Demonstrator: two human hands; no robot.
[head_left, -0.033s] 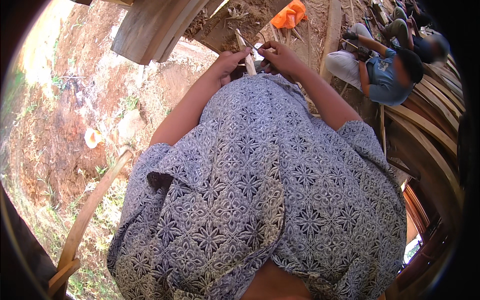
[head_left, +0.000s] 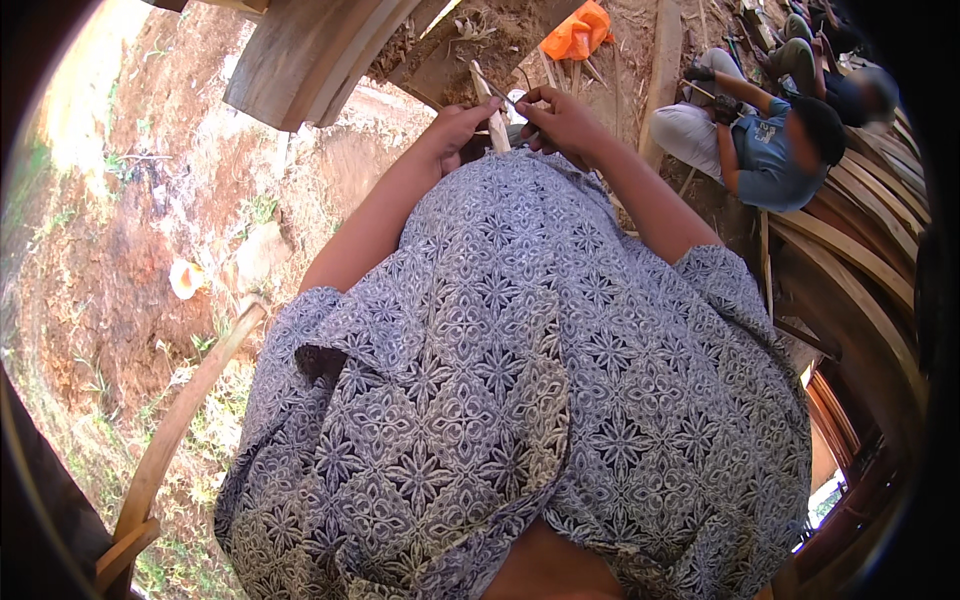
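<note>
My left hand is closed around a pale, narrow stick of wood, its thumb pressing on the side. The stick stands roughly lengthwise in front of my body, with its lower end against my patterned shirt. From the right, my right hand pinches a thin, dark, knife-like blade whose tip reaches the stick beside my left thumb. Its handle is mostly hidden by my fingers. Both hands are close together, with the stick between them.
Curved timber boards rise at the upper left. An orange plastic bag lies beyond my hands, near sticks and a long plank. To the right, a person in a blue shirt sits by stacked bent wood strips. A wooden pole leans at left.
My right hand has shifted very slightly downward with the blade. The stick and my left hand look almost unmoved.
</note>
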